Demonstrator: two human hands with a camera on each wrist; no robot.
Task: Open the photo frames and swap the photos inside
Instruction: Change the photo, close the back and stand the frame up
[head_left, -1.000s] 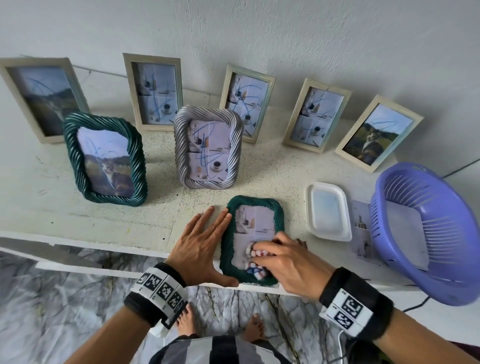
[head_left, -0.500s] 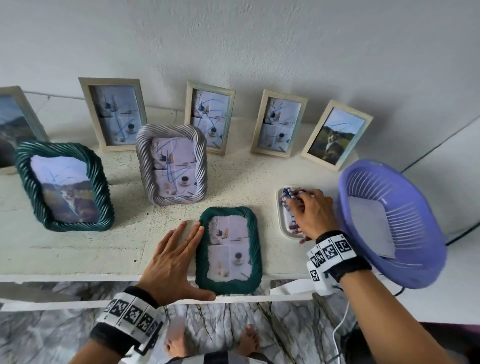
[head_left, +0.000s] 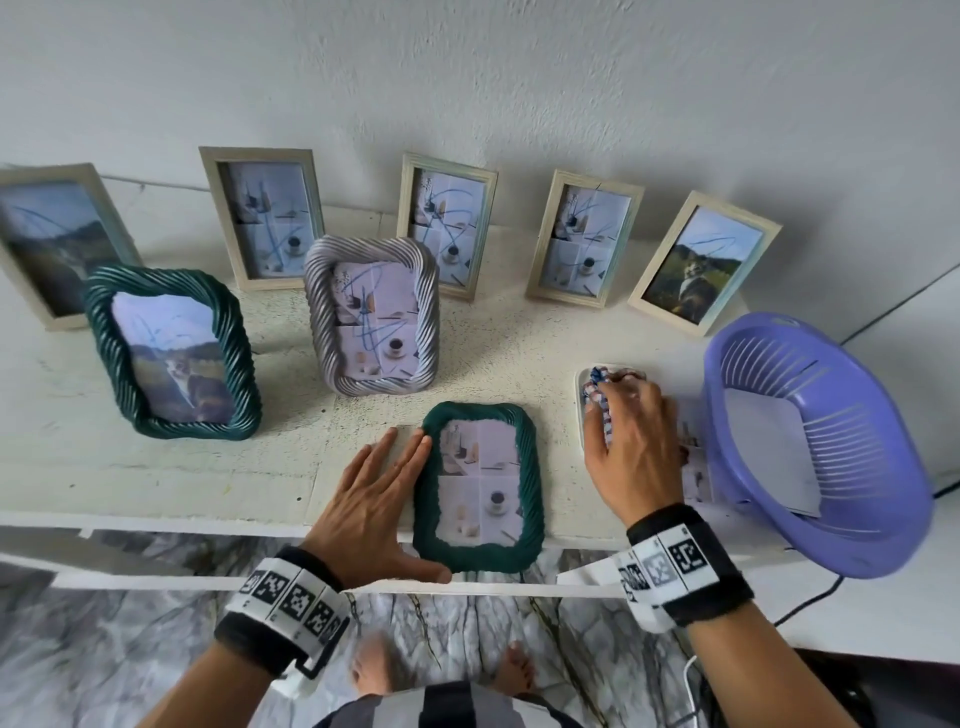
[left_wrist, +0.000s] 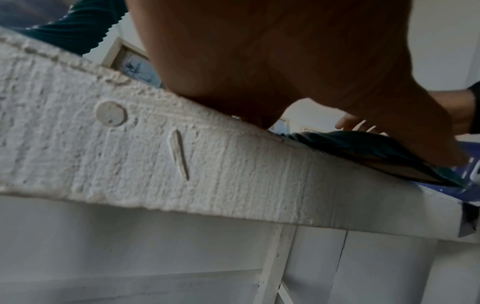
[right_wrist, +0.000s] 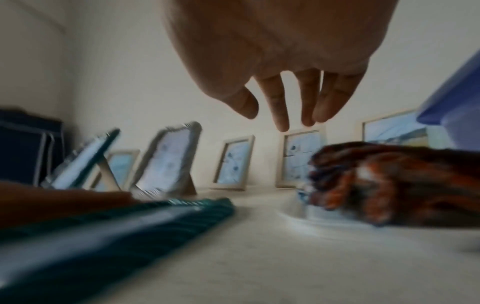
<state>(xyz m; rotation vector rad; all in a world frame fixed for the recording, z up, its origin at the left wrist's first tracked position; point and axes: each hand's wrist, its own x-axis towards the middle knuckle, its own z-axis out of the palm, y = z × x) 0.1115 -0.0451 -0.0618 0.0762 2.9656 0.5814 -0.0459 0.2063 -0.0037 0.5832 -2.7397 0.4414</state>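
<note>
Eight photo frames sit on the white table (head_left: 156, 467): five plain wooden ones along the wall, two twisted ones standing, and one green frame (head_left: 480, 488) lying flat at the front edge. The left hand (head_left: 374, 499) rests beside it, fingers straight and together. The right hand (head_left: 631, 447) hovers, fingers loosely apart, over a multicoloured cloth (right_wrist: 389, 181) on a small white tray (head_left: 581, 395), beside a purple basket (head_left: 815, 447).
</note>
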